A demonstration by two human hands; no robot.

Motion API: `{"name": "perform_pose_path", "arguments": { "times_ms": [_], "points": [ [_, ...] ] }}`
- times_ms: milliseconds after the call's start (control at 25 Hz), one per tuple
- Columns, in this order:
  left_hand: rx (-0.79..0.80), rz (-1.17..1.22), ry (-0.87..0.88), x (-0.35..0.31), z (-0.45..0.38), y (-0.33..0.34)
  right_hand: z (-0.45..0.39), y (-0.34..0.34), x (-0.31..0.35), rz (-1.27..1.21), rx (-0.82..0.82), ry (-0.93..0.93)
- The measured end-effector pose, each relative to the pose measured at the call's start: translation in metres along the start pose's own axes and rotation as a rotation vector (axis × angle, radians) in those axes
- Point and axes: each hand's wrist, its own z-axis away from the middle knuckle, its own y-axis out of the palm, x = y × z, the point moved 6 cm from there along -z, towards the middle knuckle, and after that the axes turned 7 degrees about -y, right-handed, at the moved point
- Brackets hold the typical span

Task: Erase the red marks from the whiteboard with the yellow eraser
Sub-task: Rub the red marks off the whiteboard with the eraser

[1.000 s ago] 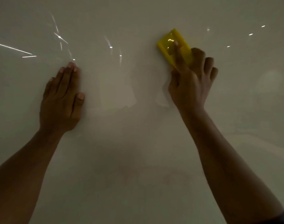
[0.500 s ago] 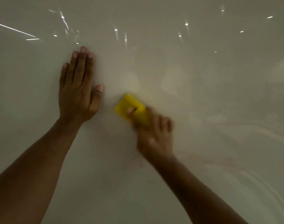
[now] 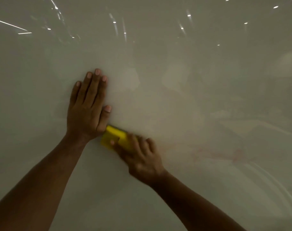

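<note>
Our left hand [image 3: 88,107] lies flat with fingers spread on the glossy whiteboard [image 3: 175,97], which mirrors ceiling lights [image 3: 189,15], while our right hand [image 3: 140,157] grips the yellow eraser [image 3: 114,136] beside it, left of faint red marks [image 3: 225,155].

small points of light [image 3: 189,15] are glinting across the top of the view, some smearing into short streaks. a long thin light line [image 3: 8,23] is slanting in from the upper left, with a shorter bright dash [image 3: 24,33] lying just below its end.
</note>
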Motion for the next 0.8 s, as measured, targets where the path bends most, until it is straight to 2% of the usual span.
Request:
{"name": "perform_pose_path", "arguments": {
  "times_ms": [80, 120, 160, 240, 280, 320, 400, 440, 480, 520, 640, 680, 720, 800],
  "points": [
    [-0.011, 0.007, 0.017, 0.000, 0.001, -0.001, 0.021, 0.003, 0.017, 0.000, 0.090, -0.241],
    [-0.016, 0.008, 0.021, 0.000, 0.001, 0.000, 0.025, 0.002, 0.011, 0.029, 0.101, -0.257],
    [-0.015, 0.010, 0.018, 0.001, 0.001, 0.001, 0.024, 0.000, -0.003, 0.055, 0.094, -0.171],
    [-0.009, 0.010, 0.012, 0.001, 0.001, 0.003, 0.025, -0.007, -0.032, 0.056, 0.032, 0.141],
    [-0.006, 0.007, 0.010, 0.001, 0.002, 0.003, 0.030, -0.008, -0.030, 0.039, -0.002, 0.203],
    [-0.004, 0.006, 0.009, 0.000, 0.002, 0.002, 0.036, -0.004, -0.014, 0.019, 0.008, 0.127],
    [-0.006, 0.015, 0.002, -0.001, 0.004, 0.000, 0.057, 0.000, 0.028, -0.011, 0.104, -0.281],
    [-0.009, 0.020, -0.005, -0.002, 0.005, -0.001, 0.066, -0.002, 0.031, -0.011, 0.146, -0.400],
    [-0.013, 0.025, -0.013, -0.003, 0.007, -0.001, 0.069, -0.007, 0.021, -0.005, 0.149, -0.400],
    [-0.018, 0.025, -0.022, -0.003, 0.009, -0.001, 0.066, -0.012, 0.002, 0.014, 0.122, -0.286],
    [-0.027, 0.025, -0.045, -0.004, 0.011, 0.000, 0.057, -0.026, -0.051, 0.052, -0.006, 0.294],
    [-0.024, 0.021, -0.046, -0.005, 0.011, 0.000, 0.057, -0.024, -0.043, 0.037, -0.029, 0.335],
    [-0.020, 0.017, -0.045, -0.006, 0.010, 0.000, 0.056, -0.017, -0.024, 0.015, 0.003, 0.245],
    [-0.021, 0.015, -0.044, -0.008, 0.010, -0.003, 0.060, -0.007, 0.017, -0.028, 0.115, -0.124]
  ]
}}
